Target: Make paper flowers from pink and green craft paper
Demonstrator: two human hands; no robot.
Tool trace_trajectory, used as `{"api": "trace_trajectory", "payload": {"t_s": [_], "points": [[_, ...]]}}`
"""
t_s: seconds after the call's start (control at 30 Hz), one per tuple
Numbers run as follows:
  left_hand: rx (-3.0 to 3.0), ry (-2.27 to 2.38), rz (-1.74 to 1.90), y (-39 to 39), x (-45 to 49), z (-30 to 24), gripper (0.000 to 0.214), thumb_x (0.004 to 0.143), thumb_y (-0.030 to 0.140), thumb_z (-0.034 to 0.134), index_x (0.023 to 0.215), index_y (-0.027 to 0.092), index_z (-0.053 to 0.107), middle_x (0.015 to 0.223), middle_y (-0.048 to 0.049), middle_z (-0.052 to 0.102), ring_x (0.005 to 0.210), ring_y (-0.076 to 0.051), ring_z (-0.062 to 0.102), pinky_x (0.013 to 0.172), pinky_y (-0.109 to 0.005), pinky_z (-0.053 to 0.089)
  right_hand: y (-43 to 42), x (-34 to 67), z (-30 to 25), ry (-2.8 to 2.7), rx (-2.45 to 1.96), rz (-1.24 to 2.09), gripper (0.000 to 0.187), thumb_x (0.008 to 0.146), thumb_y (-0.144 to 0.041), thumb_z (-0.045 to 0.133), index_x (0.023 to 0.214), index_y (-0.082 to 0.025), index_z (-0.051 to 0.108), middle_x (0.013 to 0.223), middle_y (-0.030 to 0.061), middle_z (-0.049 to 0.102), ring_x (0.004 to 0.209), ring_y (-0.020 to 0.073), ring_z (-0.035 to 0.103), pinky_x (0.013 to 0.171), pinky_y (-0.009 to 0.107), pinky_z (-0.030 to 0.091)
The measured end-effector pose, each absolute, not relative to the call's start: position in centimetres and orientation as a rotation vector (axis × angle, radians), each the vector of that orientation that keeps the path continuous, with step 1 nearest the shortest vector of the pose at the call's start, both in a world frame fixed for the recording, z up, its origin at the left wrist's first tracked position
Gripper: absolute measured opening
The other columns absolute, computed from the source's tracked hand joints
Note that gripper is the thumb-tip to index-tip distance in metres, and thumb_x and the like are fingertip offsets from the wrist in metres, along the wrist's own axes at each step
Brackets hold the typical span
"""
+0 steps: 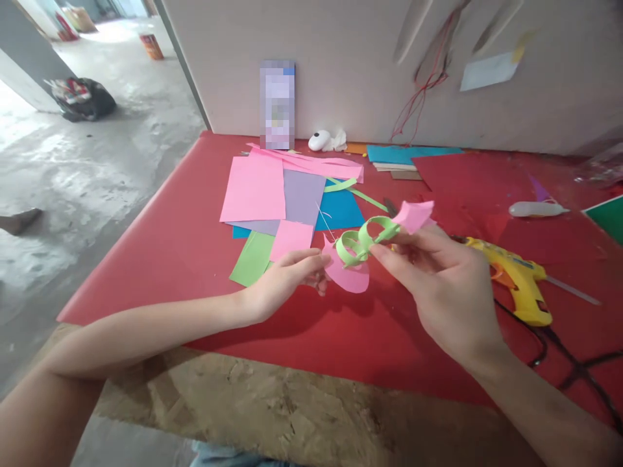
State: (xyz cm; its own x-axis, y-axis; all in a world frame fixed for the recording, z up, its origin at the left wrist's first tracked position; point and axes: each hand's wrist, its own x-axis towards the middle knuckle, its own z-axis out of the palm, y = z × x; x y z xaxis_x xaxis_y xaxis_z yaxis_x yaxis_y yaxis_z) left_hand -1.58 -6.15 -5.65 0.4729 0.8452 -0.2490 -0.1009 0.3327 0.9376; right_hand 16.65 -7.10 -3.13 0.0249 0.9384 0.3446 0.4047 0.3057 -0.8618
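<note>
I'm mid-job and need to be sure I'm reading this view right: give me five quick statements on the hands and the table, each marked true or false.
1. The left hand holds the edge of the pink paper piece. True.
2. The glue gun lies on the table cover, to the right of the right hand. True.
3. The right hand is gripping the glue gun. False: it holds the green paper loops.
4. The pink square partly covers the lilac sheet. True.
5. The table cover is blue. False: it is red.
</note>
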Motion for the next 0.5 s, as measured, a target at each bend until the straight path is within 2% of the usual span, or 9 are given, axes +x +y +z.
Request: {"api": "trace_trajectory", "payload": {"t_s": [0.27,0.5], "points": [[1.085,0.983,0.785,-6.0,-1.6,-5.2,0.027,0.084,0.035,0.054,0.064,0.017,0.052,0.061,0.0012,0.052,0.061,-0.011,0.048,0.069,-0.026,0.038,-6.4,16.6,-3.5,-1.497,-1.26,0.723,0.016,0.074,-0.039,0.067,0.08,-0.025,0.071,0.073,0.0004,0.052,0.064,0.0082,0.046,0.057,0.023,0.04],[1.047,1.066,0.873,-4.2,-2.9,-5.0,0.028,0.083,0.033,0.053,0.061,0.017,0.049,0.06,0.0008,0.051,0.061,-0.011,0.048,0.068,-0.026,0.04,-5.1,17.7,-4.1,-1.432,-1.249,0.643,0.018,0.076,-0.043,0.065,0.082,-0.026,0.069,0.082,0.0018,0.054,0.07,0.0093,0.047,0.06,0.023,0.04]]}}
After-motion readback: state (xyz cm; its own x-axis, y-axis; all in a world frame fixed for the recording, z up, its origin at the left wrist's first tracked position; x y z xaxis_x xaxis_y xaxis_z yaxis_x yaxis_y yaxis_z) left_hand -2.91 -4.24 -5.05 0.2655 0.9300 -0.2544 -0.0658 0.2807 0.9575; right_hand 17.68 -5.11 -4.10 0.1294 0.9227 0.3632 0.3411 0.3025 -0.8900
